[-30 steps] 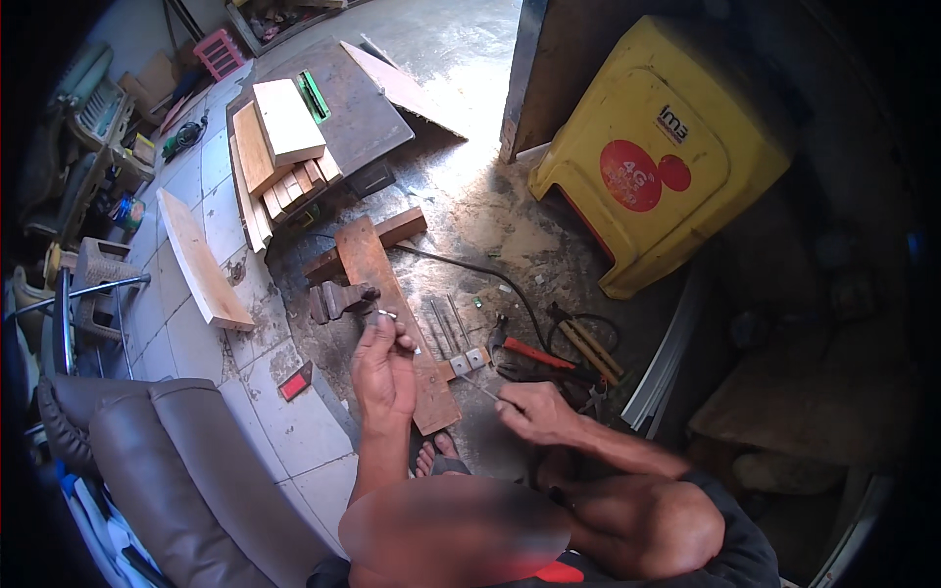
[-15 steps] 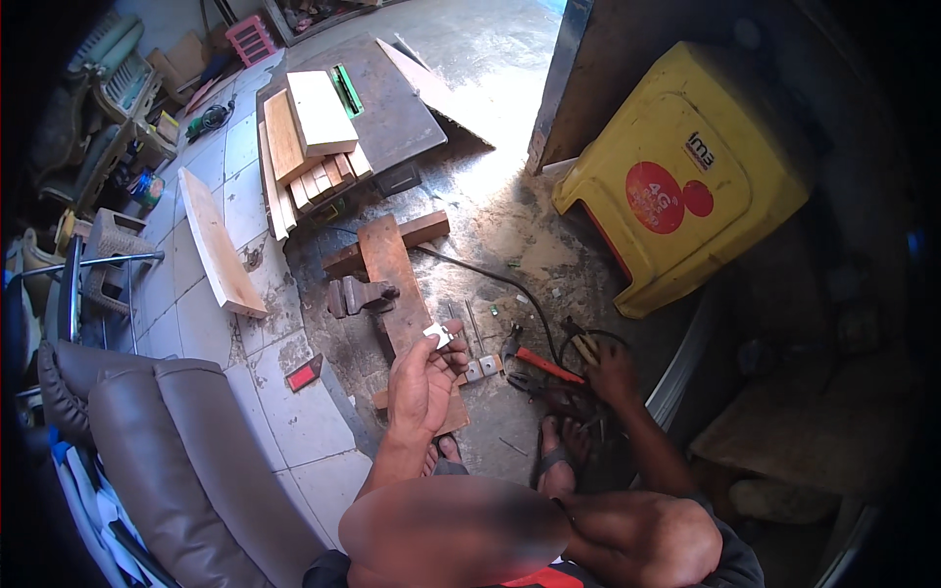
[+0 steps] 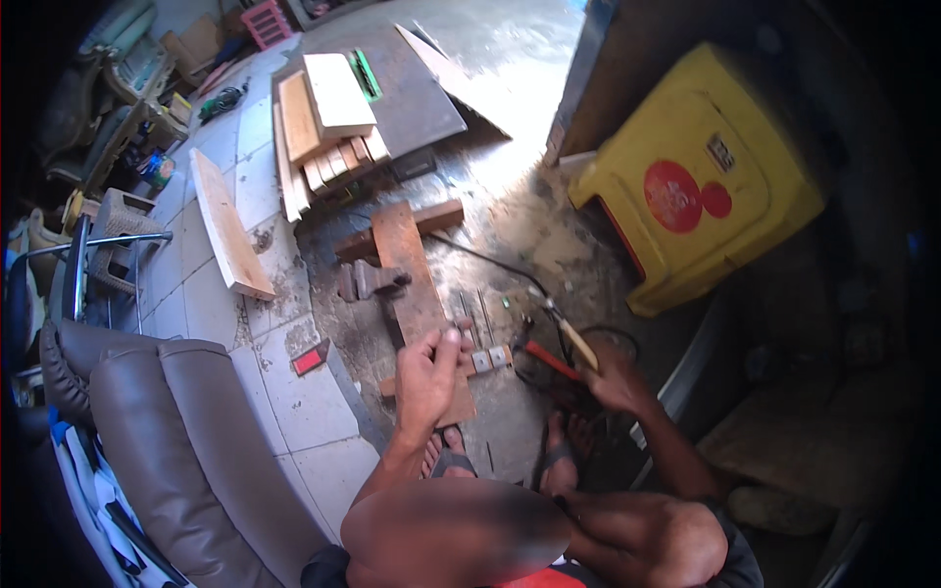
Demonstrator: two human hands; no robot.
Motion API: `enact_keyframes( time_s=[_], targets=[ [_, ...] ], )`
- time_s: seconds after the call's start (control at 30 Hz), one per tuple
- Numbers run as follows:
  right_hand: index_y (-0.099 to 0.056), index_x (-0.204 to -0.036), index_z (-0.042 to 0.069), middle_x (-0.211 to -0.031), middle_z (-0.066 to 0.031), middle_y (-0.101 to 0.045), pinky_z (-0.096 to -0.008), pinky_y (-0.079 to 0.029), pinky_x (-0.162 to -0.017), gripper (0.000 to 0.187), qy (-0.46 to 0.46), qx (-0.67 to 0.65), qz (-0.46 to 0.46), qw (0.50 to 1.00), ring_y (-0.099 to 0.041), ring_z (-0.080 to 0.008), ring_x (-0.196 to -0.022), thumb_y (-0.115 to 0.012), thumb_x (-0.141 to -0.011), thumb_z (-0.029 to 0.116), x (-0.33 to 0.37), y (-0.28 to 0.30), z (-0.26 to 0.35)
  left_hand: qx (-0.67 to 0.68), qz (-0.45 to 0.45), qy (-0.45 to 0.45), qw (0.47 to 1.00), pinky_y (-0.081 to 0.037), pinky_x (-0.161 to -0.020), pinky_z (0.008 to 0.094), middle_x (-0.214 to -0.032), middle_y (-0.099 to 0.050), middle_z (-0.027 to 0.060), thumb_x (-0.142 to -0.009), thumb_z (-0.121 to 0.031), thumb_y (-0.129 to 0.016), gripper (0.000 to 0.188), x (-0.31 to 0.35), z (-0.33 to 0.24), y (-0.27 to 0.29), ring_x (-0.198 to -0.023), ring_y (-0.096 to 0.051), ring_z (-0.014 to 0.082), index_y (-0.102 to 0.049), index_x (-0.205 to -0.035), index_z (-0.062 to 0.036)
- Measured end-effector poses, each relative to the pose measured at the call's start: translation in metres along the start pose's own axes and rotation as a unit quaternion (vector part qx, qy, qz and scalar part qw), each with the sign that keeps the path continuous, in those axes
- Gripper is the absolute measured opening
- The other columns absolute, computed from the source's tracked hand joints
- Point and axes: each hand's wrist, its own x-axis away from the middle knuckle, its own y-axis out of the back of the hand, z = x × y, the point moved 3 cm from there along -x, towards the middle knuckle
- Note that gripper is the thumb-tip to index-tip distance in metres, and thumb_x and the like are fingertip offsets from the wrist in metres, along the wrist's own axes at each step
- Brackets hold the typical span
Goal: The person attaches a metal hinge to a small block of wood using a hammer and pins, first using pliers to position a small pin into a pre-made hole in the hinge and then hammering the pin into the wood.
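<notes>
My left hand [image 3: 429, 377] is closed in a pinch above a brown wooden plank [image 3: 400, 245]. The small white piece seen in its fingers a moment ago is now hidden by them. Two pale square blocks with dark centres [image 3: 488, 360] lie just beyond those fingers. My right hand [image 3: 619, 380] is closed around the end of a tool with a pale yellow handle [image 3: 580, 346]. That tool points away from me to the left; its dark head is too small to name. A red-handled hammer [image 3: 551, 361] lies on the floor beside my right hand.
A metal vise [image 3: 374, 281] stands at the plank's left side. A black cable [image 3: 490, 261] crosses the floor. Stacked boards [image 3: 338, 98] rest on a low dark table. A yellow plastic stool [image 3: 745, 186] lies tipped at right; a brown padded seat [image 3: 186, 441] is at left.
My right hand has raised the pale-handled tool off the floor area and swung its head forward and left. My left hand has turned, covering the white piece. The view has shifted slightly.
</notes>
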Motion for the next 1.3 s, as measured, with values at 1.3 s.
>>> enact_keyframes(
  time_s=[1.3],
  targets=[
    [-0.049, -0.113, 0.002, -0.094, -0.014, -0.066, -0.0418, -0.054, -0.073, 0.025, 0.037, -0.301, 0.165, 0.938, -0.068, -0.0264, -0.078, -0.054, -0.088, 0.007, 0.067, 0.059, 0.167, -0.106, -0.081, -0.156, 0.979, -0.057, -0.081, 0.0323, -0.102, -0.079, 0.017, -0.106, -0.01, -0.057, 0.019, 0.008, -0.012, 0.002, -0.095, -0.077, 0.0199, -0.064, -0.119, 0.0018]
  ],
)
